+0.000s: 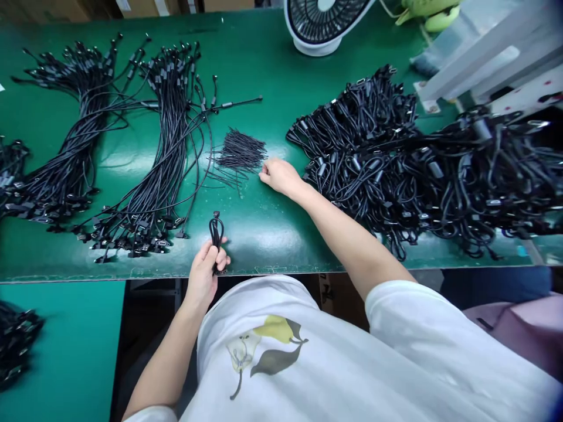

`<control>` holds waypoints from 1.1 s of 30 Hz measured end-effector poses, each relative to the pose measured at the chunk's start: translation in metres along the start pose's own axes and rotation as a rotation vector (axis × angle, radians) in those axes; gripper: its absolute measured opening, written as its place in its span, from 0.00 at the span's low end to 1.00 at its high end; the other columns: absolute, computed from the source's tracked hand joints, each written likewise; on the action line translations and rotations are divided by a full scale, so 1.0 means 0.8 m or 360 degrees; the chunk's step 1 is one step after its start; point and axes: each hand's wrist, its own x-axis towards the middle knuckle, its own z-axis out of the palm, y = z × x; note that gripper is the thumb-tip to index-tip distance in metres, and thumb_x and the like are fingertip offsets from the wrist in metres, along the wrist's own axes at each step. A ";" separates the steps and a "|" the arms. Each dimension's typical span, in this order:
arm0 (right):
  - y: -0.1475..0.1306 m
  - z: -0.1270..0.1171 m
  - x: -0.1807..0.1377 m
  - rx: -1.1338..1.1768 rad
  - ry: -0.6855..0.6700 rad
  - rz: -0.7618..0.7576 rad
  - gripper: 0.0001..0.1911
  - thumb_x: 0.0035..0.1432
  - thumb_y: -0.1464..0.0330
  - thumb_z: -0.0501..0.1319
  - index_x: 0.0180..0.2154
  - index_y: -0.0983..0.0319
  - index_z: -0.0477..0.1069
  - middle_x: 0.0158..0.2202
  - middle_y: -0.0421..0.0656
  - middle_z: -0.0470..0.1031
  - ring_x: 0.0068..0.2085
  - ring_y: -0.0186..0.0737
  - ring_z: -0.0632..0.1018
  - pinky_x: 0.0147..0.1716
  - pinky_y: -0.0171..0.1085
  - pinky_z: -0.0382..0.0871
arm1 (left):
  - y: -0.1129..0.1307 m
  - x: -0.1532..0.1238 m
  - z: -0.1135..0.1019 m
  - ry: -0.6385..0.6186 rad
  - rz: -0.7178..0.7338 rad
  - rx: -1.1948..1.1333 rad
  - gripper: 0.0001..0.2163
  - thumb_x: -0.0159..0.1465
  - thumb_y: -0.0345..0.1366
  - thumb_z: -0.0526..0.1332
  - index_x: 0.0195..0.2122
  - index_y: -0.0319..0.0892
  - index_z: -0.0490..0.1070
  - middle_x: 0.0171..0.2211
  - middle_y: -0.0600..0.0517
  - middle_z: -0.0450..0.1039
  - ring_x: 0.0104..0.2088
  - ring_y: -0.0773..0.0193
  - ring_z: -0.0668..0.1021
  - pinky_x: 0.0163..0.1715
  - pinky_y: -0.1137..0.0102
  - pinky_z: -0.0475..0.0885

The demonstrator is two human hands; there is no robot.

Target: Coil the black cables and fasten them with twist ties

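Note:
My left hand [206,268] is at the near edge of the green table [264,228], closed around a folded black cable [216,230] that sticks up from the fist. My right hand [278,174] reaches forward to a small heap of thin black twist ties [240,151]; its fingers are curled together in a pinch at the heap's right edge, and I cannot make out whether a tie is in them.
A large tangled pile of black cables [396,158] lies right of my right arm. Bundled cables [153,176] and another bundle [65,152] fan out on the left. A white fan [321,26] stands at the back; a pale machine frame [492,64] sits at the right.

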 end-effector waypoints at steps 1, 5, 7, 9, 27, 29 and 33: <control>0.001 -0.001 -0.009 -0.0018 -0.0015 -0.0016 0.08 0.61 0.70 0.55 0.39 0.67 0.71 0.41 0.54 0.75 0.42 0.48 0.74 0.44 0.43 0.66 | 0.001 0.000 0.000 0.0010 0.0016 -0.0030 0.15 0.58 0.44 0.69 0.37 0.40 0.69 0.20 0.61 0.59 0.19 0.75 0.61 0.30 0.72 0.65; 0.013 -0.009 -0.053 -0.0029 0.0155 0.0065 0.13 0.63 0.71 0.53 0.48 0.69 0.66 0.40 0.54 0.76 0.39 0.48 0.75 0.42 0.43 0.66 | 0.002 0.002 0.009 -0.0056 0.0027 -0.0087 0.15 0.58 0.44 0.69 0.34 0.42 0.65 0.20 0.62 0.60 0.19 0.75 0.60 0.30 0.73 0.66; 0.016 -0.012 -0.079 -0.0034 0.0322 0.0117 0.14 0.63 0.73 0.53 0.50 0.69 0.65 0.41 0.54 0.76 0.41 0.49 0.76 0.42 0.43 0.67 | 0.002 0.004 0.018 -0.0124 -0.0007 -0.0084 0.15 0.58 0.44 0.69 0.35 0.41 0.65 0.20 0.62 0.60 0.18 0.75 0.60 0.30 0.73 0.66; 0.011 -0.012 -0.107 0.0025 0.0465 0.0107 0.12 0.64 0.73 0.52 0.48 0.68 0.68 0.44 0.55 0.76 0.44 0.49 0.76 0.45 0.44 0.67 | 0.001 0.006 0.028 -0.0212 -0.0057 -0.0085 0.15 0.59 0.44 0.68 0.38 0.41 0.67 0.20 0.62 0.59 0.19 0.75 0.60 0.31 0.73 0.66; -0.076 -0.012 -0.196 -0.0652 0.0586 -0.1949 0.16 0.66 0.75 0.48 0.43 0.67 0.74 0.50 0.51 0.74 0.51 0.45 0.71 0.51 0.44 0.62 | -0.028 0.019 0.040 -0.0208 0.0031 0.0870 0.10 0.63 0.29 0.53 0.24 0.39 0.67 0.18 0.58 0.62 0.23 0.70 0.64 0.26 0.73 0.59; -0.077 -0.016 -0.193 -0.0759 0.0620 -0.2081 0.16 0.63 0.77 0.49 0.37 0.68 0.75 0.41 0.52 0.76 0.46 0.48 0.73 0.49 0.46 0.63 | -0.029 0.018 0.042 -0.0157 0.0022 0.0839 0.09 0.59 0.25 0.54 0.22 0.39 0.67 0.18 0.58 0.63 0.22 0.70 0.66 0.26 0.73 0.61; -0.077 -0.010 -0.177 -0.1013 0.0752 -0.2327 0.22 0.57 0.82 0.46 0.42 0.70 0.76 0.35 0.54 0.75 0.37 0.50 0.73 0.40 0.48 0.65 | -0.028 0.032 0.034 -0.0214 -0.0213 0.0580 0.11 0.57 0.21 0.53 0.21 0.38 0.66 0.18 0.58 0.64 0.20 0.72 0.66 0.27 0.74 0.63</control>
